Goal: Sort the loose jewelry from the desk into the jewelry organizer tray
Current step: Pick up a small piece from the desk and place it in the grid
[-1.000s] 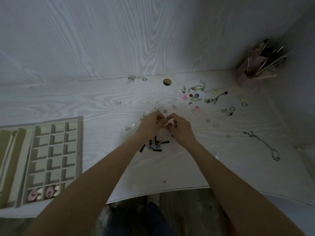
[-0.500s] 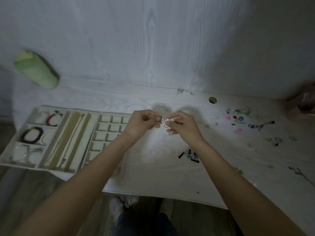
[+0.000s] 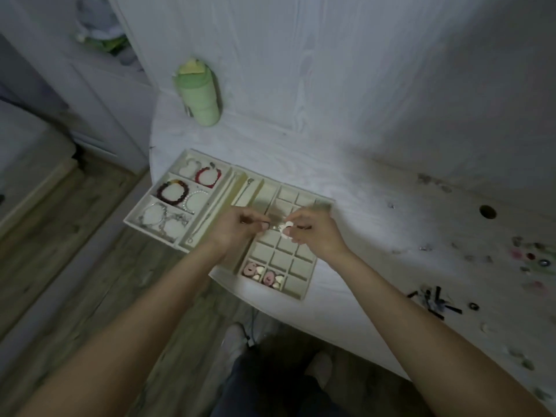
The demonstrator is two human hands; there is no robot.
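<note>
My hands have carried the white earring [image 3: 285,229] from mid-desk over the organizer tray [image 3: 310,267]; left hand [image 3: 237,228] and right hand [image 3: 313,233] pinch it, ready to lower into a free grid cell.

You see through one wide-angle camera worn on your head, looking forward and steeply down over the near table [image 3: 346,308] edge, close above the organizer tray [image 3: 304,291], with floor [image 3: 60,266] visible at left.

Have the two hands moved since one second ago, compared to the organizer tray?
Yes. Both the left hand and right hand went from the loose jewelry right of the organizer tray to above its small compartments.
</note>
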